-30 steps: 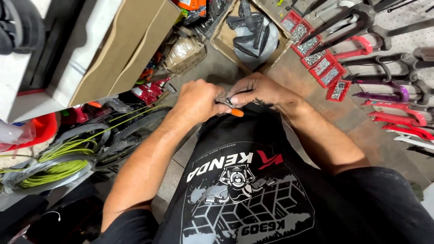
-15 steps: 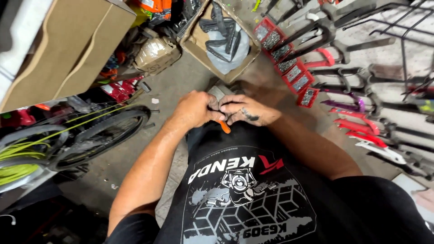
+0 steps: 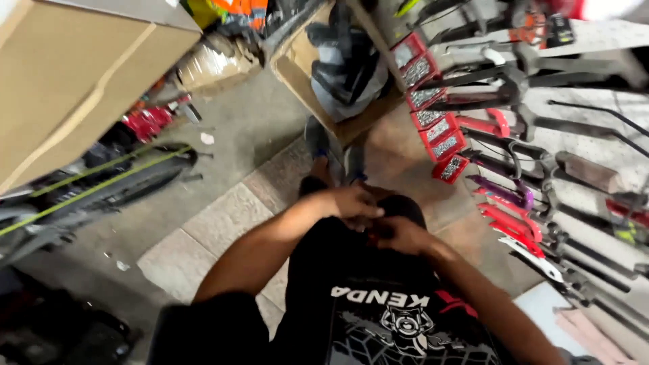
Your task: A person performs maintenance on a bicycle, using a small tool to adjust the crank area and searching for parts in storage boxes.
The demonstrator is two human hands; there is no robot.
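Grey concrete floor (image 3: pixel 250 128), tan tiles (image 3: pixel 223 223), cardboard box (image 3: pixel 74 81).

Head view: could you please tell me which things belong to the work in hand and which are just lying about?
In hand: left hand, right hand, a small reddish item pinched between them, too hidden to identify.

Lying about: cardboard box, tyre, bike forks, box of parts.

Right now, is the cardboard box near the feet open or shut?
Open: the cardboard box has no lid on top, and dark parts show inside.

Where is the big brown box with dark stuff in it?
The open box sits on the floor at top middle, ahead of both hands, left of the red trays.
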